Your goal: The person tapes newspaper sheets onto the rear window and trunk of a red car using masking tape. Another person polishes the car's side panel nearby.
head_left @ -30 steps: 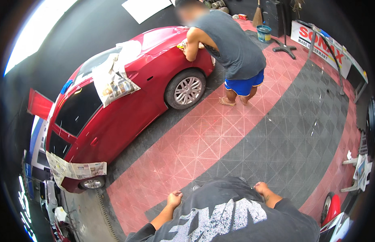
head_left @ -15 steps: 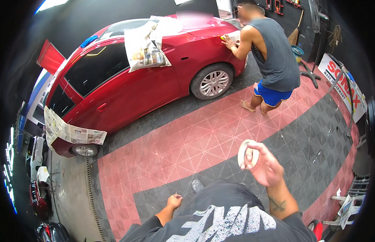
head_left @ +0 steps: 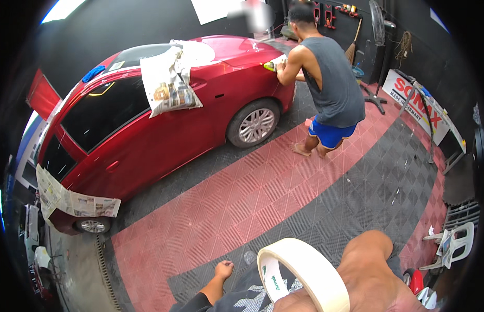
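Observation:
A roll of cream masking tape [head_left: 312,265] looms large at the bottom centre, close to the camera. My right hand [head_left: 374,294] holds it, with part of the hand inside the ring; the fingers run partly out of the picture. My right arm is bent, its elbow toward the floor. Low and left of the roll, my left hand [head_left: 224,269] hangs beside my body, its fingers curled and nothing visible in them. A red car [head_left: 190,122] stands ahead on the left, newspaper [head_left: 172,91] over its side window and more newspaper [head_left: 91,204] at its near-left end.
A co-worker [head_left: 333,78] leans at the car's far right corner, holding a yellow-and-white item [head_left: 275,64]. A standing fan [head_left: 377,26], a broom [head_left: 354,44] and a sign board [head_left: 414,101] line the right wall. A white plastic chair [head_left: 455,244] stands at the right.
My right hand has brought the tape roll up much closer to the camera. The view has shifted, so the car sits lower and farther left. My left hand stays curled beside me.

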The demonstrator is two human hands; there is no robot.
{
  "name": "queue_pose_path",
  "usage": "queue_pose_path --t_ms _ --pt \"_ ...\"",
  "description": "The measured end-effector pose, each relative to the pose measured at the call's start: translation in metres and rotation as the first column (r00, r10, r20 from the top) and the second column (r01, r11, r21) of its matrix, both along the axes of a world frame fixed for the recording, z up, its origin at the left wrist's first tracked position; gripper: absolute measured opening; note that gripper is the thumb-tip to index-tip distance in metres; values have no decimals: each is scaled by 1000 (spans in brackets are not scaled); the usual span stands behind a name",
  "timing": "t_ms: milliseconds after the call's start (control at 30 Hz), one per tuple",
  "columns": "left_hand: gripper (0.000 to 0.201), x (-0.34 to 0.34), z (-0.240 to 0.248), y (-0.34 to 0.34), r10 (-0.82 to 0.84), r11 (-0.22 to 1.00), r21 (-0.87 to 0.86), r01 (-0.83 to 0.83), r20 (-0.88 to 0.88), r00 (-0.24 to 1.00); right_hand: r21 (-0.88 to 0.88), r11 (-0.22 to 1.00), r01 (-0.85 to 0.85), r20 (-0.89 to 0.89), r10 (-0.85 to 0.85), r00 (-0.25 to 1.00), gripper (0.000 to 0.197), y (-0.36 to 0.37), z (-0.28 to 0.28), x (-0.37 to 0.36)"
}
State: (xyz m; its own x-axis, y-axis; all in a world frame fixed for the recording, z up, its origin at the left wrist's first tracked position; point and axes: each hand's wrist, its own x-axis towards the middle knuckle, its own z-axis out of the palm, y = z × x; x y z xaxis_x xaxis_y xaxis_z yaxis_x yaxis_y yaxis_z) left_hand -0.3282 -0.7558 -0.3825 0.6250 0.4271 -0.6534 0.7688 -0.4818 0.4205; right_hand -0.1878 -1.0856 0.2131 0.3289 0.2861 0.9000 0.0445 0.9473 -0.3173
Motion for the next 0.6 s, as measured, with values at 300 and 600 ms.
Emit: queue_pose_path --t_ms 300,600 --pt "36 22 9 8 -58 998 18 59 -65 996 222 975 28 340 -104 935 127 -7 0 26" --pt "34 51 13 -6 -189 981 61 185 78 979 -274 847 455 95 -447 889 78 -100 -10 -14"
